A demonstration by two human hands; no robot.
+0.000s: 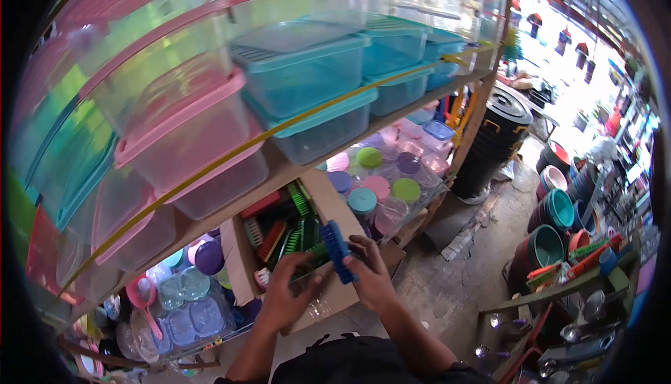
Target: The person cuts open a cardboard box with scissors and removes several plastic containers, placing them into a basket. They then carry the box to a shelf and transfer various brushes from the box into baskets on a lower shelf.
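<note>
Blue brush (337, 252), bristly, upright at a slant in the right hand (374, 283), beyond the fingertips of that hand and above the near right edge of the open box; judged step: one brush singled out and being handled or looked over.

Largest first: wooden shelf (293, 167) ahead of both hands, running up to the right; on it, clear storage containers with teal lids (300, 122) and pink lids (183, 115), a yellow strip (307, 113) across their front; black bin (489, 139) well off, ahead and to the right of the right hand; stacked buckets (556, 209) farther right.

Cardboard box (241, 272) just ahead of the left hand (286, 293), under the shelf edge; green-bristled brushes (299, 199) and others lie jumbled in it; round-lidded jars (362, 201) beyond the right hand; lilac trays (182, 328) left of the left hand.

Right hand: pinched narrow on the blue brush, thumb against its near end; left hand: fingers bent, thumb set apart, close to the box's near side; whether it grips anything there, cannot tell.

Judgement on the next move: it calls for a firm pinch and a clear path over the cardboard edge; bristles could snag on the brushes beneath if lowered.
</note>
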